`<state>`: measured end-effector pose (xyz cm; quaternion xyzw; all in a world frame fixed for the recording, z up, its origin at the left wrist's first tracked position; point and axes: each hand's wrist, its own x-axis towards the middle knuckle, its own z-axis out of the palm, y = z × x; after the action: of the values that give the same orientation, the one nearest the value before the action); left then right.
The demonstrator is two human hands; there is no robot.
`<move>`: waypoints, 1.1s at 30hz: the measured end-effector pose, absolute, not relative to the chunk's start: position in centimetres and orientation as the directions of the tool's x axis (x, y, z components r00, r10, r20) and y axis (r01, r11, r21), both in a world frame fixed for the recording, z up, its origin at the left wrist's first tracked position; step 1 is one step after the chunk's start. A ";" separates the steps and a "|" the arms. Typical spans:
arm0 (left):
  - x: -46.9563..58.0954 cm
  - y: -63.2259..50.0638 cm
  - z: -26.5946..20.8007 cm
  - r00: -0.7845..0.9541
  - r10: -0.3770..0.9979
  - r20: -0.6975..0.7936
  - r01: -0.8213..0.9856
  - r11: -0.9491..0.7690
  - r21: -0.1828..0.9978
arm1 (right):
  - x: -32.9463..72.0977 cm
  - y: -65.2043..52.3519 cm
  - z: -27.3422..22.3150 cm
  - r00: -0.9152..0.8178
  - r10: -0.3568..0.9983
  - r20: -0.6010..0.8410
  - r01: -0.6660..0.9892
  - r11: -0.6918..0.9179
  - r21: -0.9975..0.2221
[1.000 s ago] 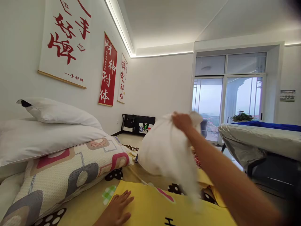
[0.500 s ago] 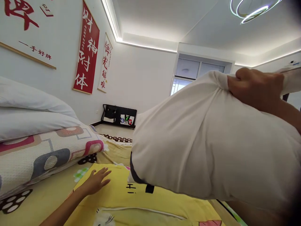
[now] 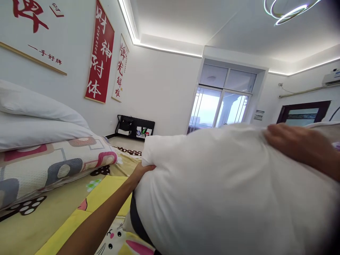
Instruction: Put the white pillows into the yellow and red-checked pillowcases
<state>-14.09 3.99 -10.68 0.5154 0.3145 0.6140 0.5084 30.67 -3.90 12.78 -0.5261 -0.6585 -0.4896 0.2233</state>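
Observation:
A large white pillow with a dark band along its lower left edge fills the middle and right of the view. My left hand grips its left side, the thumb on the near face and the other fingers hidden behind. On the upper right edge, my right hand is closed over the fabric, somewhat blurred by motion. Beneath the pillow lies a yellow pillowcase printed with cartoon rabbit faces, partly covered by the pillow and my left forearm.
Several pillows are stacked at the left, white pillows on top of a patterned pillow. A pale yellow bedsheet with brown dotted shapes covers the bed. Beyond it, a black rack stands by the wall, near a window.
My left hand has left the yellow pillowcase and taken hold of the pillow's left side. The pillow's top has dropped, with my right hand lower on it, uncovering the window.

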 end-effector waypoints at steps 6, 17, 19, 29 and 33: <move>-11.6 1.6 -11.3 -0.142 0.946 0.291 -0.365 -0.323 0.873 | 29.8 -0.8 10.8 -0.002 0.826 0.563 0.904 -0.239 0.354; -7.8 -1.3 -11.5 0.061 0.804 0.592 -0.113 -0.584 0.804 | 13.4 2.5 4.5 -0.725 0.636 0.266 0.547 0.765 -0.339; -8.8 -1.0 -11.4 0.071 0.796 0.601 -0.032 -0.600 0.799 | 12.0 2.8 3.7 -0.708 0.625 0.330 0.546 0.780 -0.306; -16.5 -1.7 -18.5 0.519 0.842 0.144 0.114 -0.235 0.965 | 11.7 5.2 -0.4 -0.472 0.566 0.676 0.799 0.599 0.056; -13.3 -1.5 -19.7 0.250 0.963 0.103 -0.052 -0.093 0.994 | 9.6 3.3 -3.7 -0.609 0.361 0.706 0.720 0.625 0.301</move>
<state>-13.34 -1.52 -19.66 0.5736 0.3968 0.4665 0.5440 9.57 3.29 -3.72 -0.3188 -0.8477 -0.2929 0.3065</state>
